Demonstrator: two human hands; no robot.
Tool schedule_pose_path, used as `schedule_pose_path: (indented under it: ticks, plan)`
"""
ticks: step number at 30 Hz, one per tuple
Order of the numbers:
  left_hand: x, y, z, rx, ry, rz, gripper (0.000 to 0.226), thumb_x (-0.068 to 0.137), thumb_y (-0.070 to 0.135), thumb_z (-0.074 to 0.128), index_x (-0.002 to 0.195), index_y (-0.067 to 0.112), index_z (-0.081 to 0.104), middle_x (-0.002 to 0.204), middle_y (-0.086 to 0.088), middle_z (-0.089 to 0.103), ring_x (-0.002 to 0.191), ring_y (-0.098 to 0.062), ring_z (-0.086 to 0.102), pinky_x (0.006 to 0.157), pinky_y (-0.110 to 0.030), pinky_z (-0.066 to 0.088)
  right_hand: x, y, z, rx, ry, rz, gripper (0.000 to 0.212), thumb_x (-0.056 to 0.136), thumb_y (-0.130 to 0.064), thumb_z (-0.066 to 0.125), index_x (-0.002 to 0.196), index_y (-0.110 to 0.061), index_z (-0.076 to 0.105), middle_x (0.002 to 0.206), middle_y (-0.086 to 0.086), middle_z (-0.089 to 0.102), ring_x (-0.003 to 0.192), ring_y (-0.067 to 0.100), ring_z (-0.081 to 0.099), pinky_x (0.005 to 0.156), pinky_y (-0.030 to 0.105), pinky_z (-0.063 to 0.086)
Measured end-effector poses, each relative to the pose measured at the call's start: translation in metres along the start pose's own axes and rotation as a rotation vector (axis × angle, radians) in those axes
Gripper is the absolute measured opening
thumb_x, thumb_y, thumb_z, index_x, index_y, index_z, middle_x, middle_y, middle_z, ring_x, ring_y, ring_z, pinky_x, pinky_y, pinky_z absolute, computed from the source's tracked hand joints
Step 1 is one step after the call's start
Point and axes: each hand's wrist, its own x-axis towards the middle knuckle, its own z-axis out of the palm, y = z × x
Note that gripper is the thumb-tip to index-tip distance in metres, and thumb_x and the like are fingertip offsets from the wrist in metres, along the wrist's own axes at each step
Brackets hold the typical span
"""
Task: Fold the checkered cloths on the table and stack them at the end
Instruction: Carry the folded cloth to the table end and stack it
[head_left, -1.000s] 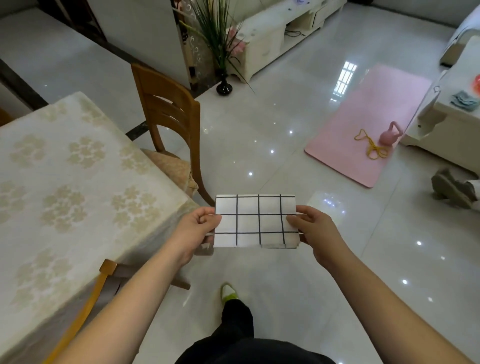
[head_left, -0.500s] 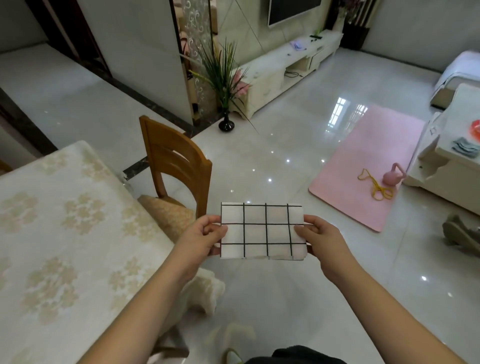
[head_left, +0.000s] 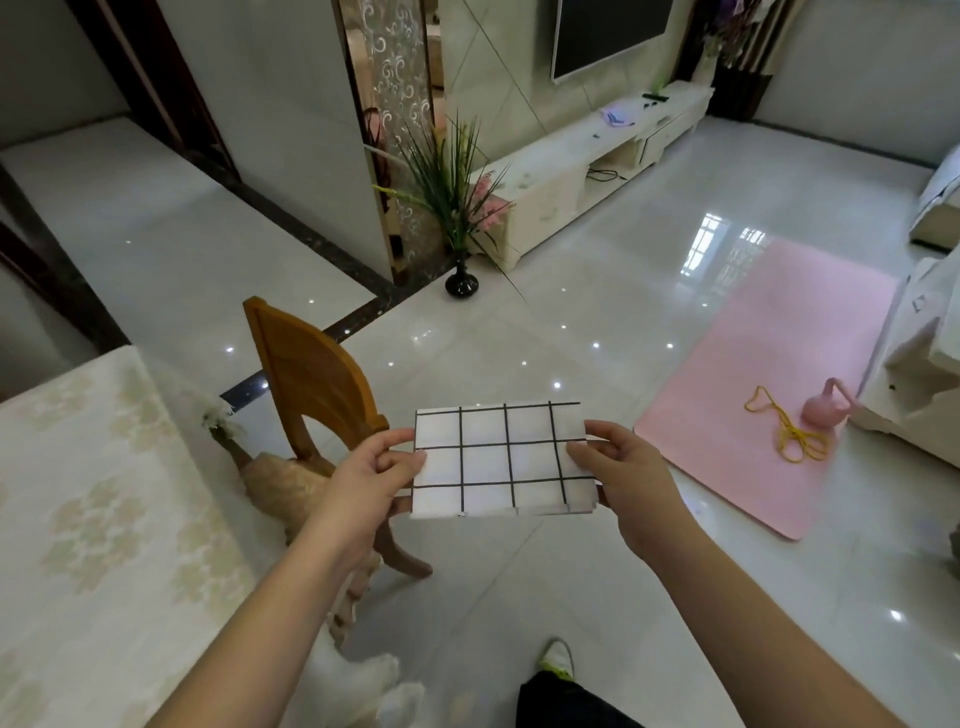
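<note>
table (head_left: 78, 519) cut off at left edge, fingers (head_left: 597, 491) hidden beneath folded cloth (head_left: 498, 460)

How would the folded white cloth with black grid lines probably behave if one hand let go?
The folded white cloth with black grid lines would probably droop: the left hand and right hand pinch opposite edges. It looks light. Its layered near edge might fall open.
</note>
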Motion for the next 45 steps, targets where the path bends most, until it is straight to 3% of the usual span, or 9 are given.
schedule_pose_path:
  ticks: [3,7,12,16,22,27,36,40,45]
  plan:
    - [0.032,0.021,0.020,0.006,0.029,-0.002,0.026,0.093,0.012,0.061,0.115,0.025,0.059,0.067,0.005,0.069,0.073,-0.014,0.072,0.060,-0.023,0.056,0.043,-0.022,-0.009,0.015,-0.030,0.004,0.021,0.091,-0.005,0.063,0.102,-0.023,0.066,0.080,-0.005,0.074,0.072,0.009,0.070,0.058,0.025,0.051]
    - [0.066,0.049,0.042,0.008,0.070,0.034,0.032,0.094,0.013,0.060,0.122,0.025,0.057,0.081,-0.005,0.074,0.079,-0.019,0.073,0.066,-0.028,0.055,0.095,-0.051,-0.019,-0.007,-0.089,0.008,0.020,0.090,-0.005,0.064,0.102,-0.021,0.067,0.084,0.001,0.073,0.073,0.010,0.070,0.060,0.024,0.052]
    - [0.097,0.075,0.051,-0.026,0.108,0.045,0.024,0.096,0.014,0.057,0.114,0.030,0.057,0.071,0.006,0.072,0.076,-0.008,0.072,0.054,-0.014,0.051,0.145,-0.078,-0.019,-0.077,-0.173,-0.012,0.020,0.091,-0.007,0.063,0.105,-0.020,0.068,0.087,0.004,0.075,0.078,0.016,0.071,0.065,0.028,0.054]
    - [0.123,0.089,0.041,-0.036,0.152,0.029,0.029,0.095,0.018,0.058,0.123,0.026,0.058,0.088,-0.001,0.075,0.087,-0.018,0.072,0.071,-0.028,0.052,0.185,-0.092,-0.001,-0.084,-0.219,-0.011,0.021,0.090,-0.007,0.064,0.107,-0.020,0.069,0.090,0.007,0.075,0.085,0.022,0.072,0.073,0.037,0.057]
    - [0.175,0.101,0.014,-0.102,0.201,0.029,0.028,0.094,0.016,0.059,0.121,0.025,0.059,0.074,0.005,0.072,0.075,-0.010,0.071,0.068,-0.024,0.049,0.244,-0.100,0.043,-0.091,-0.268,0.021,0.021,0.090,-0.005,0.063,0.107,-0.017,0.068,0.089,0.002,0.076,0.083,0.019,0.073,0.068,0.032,0.054]
    - [0.225,0.118,-0.014,-0.138,0.207,0.024,0.026,0.096,0.014,0.057,0.119,0.027,0.056,0.072,0.011,0.073,0.065,0.006,0.067,0.047,-0.008,0.047,0.297,-0.113,0.086,-0.109,-0.292,0.046,0.022,0.091,-0.005,0.062,0.111,-0.013,0.067,0.094,0.003,0.076,0.084,0.020,0.073,0.067,0.030,0.054]
    - [0.292,0.153,-0.052,-0.135,0.262,0.025,0.031,0.096,0.013,0.057,0.123,0.026,0.054,0.074,0.001,0.072,0.069,-0.006,0.070,0.054,-0.013,0.051,0.375,-0.134,0.147,-0.126,-0.282,0.057,0.022,0.091,-0.008,0.063,0.112,-0.015,0.067,0.097,0.006,0.076,0.089,0.027,0.071,0.080,0.046,0.055]
    - [0.322,0.162,-0.065,-0.131,0.287,0.022,0.034,0.096,0.014,0.058,0.127,0.027,0.054,0.095,-0.011,0.074,0.088,-0.021,0.072,0.066,-0.025,0.055,0.412,-0.140,0.167,-0.148,-0.314,0.058,0.022,0.092,-0.008,0.062,0.113,-0.014,0.066,0.097,0.007,0.075,0.088,0.025,0.071,0.079,0.043,0.056]
    - [0.364,0.169,-0.076,-0.119,0.402,0.023,0.031,0.095,0.019,0.060,0.121,0.035,0.055,0.092,-0.008,0.074,0.088,-0.018,0.071,0.071,-0.026,0.053,0.470,-0.148,0.196,-0.179,-0.398,0.063,0.022,0.092,-0.009,0.062,0.112,-0.016,0.066,0.097,0.008,0.075,0.089,0.026,0.072,0.078,0.042,0.057]
